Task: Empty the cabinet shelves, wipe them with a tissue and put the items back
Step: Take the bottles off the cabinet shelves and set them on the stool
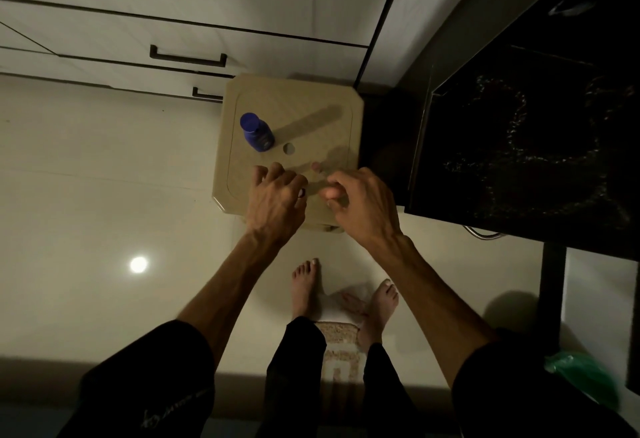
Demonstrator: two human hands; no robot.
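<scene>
A blue bottle [257,132] stands upright near the left edge of a beige stool [311,108], just beside its centre hole; its label is too dim to read. Over the stool's near edge, the left hand [275,200] and right hand [360,203] hover, fingers loosely curled, holding nothing visible. White drawers [138,32] lie beyond, a dark cabinet [519,143] to the right.
</scene>
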